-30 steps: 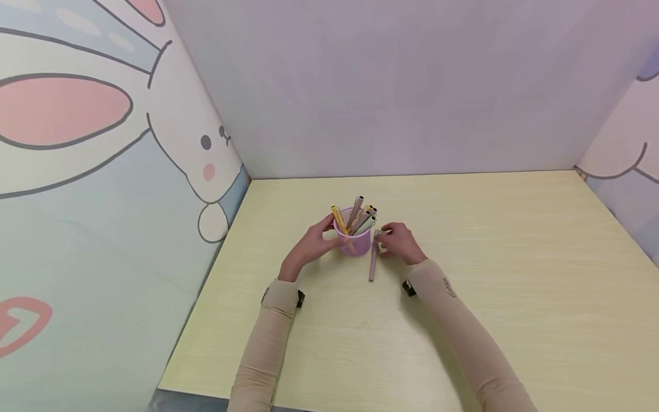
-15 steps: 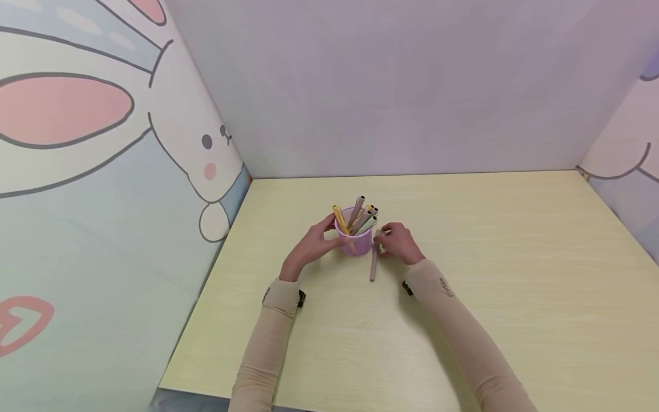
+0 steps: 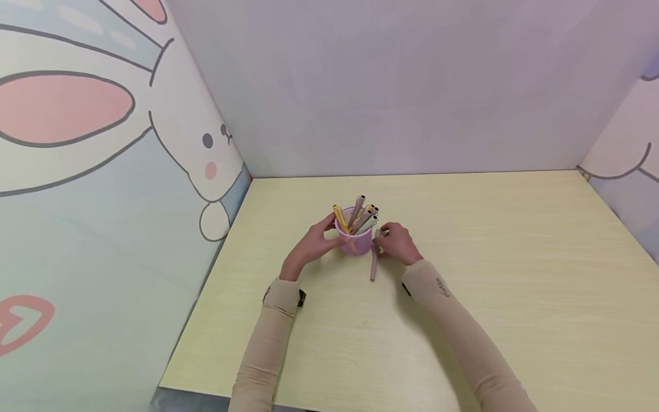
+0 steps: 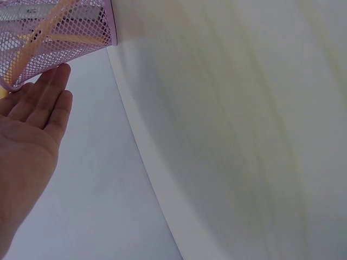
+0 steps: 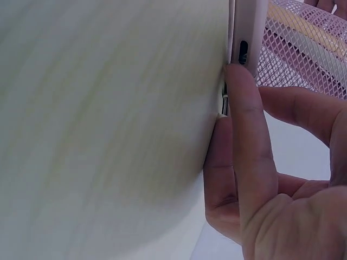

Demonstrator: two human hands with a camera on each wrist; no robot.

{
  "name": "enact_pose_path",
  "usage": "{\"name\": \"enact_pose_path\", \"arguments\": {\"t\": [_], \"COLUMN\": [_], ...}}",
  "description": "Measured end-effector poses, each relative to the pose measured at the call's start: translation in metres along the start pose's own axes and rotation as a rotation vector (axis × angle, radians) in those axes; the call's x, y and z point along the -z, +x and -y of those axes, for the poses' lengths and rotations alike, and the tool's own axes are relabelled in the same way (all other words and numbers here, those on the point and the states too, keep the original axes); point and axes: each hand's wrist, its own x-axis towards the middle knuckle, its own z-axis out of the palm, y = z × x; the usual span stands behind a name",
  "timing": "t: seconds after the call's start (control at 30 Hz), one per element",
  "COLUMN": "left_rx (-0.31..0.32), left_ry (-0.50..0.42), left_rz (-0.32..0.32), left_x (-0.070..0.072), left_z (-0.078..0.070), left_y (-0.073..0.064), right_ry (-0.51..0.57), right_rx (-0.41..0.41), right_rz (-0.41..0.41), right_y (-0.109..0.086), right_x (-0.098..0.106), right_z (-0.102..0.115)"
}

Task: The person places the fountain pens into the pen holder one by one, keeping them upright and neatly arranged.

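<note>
A pink mesh pen cup (image 3: pixel 362 246) stands upright on the table, with several pens (image 3: pixel 355 214) in yellow, mauve and pale green leaning inside. My left hand (image 3: pixel 311 243) holds the cup from its left, thumb in front and fingers behind. In the left wrist view, the fingers (image 4: pixel 46 103) lie along the mesh wall (image 4: pixel 68 46). Just right of the cup, a mauve pen (image 3: pixel 373 269) lies on the tabletop, pointing towards me. My right hand (image 3: pixel 400 243) pinches its far end between thumb and fingers; the right wrist view shows the pen's flat barrel (image 5: pixel 250 27) at the fingertips.
The pale wood table (image 3: pixel 489 274) extends widely to the right. A rabbit-painted wall (image 3: pixel 128 200) borders it on the left, and a plain lilac wall (image 3: pixel 401 97) rises behind. The table's front edge (image 3: pixel 206 392) shows at the lower left.
My right wrist and sleeve have shifted very slightly left. The cup, the mauve pen and my left hand stay in place apart from a slight drift of the view.
</note>
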Motion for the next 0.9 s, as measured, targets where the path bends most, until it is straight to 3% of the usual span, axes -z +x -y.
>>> {"name": "enact_pose_path", "arguments": {"t": [0.4, 0.67, 0.9], "left_rx": [-0.008, 0.013, 0.016], "left_ry": [0.004, -0.003, 0.003], "left_rz": [-0.001, 0.003, 0.001], "left_x": [0.001, 0.001, 0.002], "left_z": [-0.001, -0.002, -0.001], "left_y": [-0.001, -0.002, -0.002], "right_ry": [-0.138, -0.197, -0.152], "right_rx": [0.007, -0.007, -0.012], "right_rz": [-0.028, 0.004, 0.045], "right_y": [-0.003, -0.008, -0.01], "right_x": [-0.004, -0.001, 0.004], "right_z": [0.004, 0.01, 0.008]}}
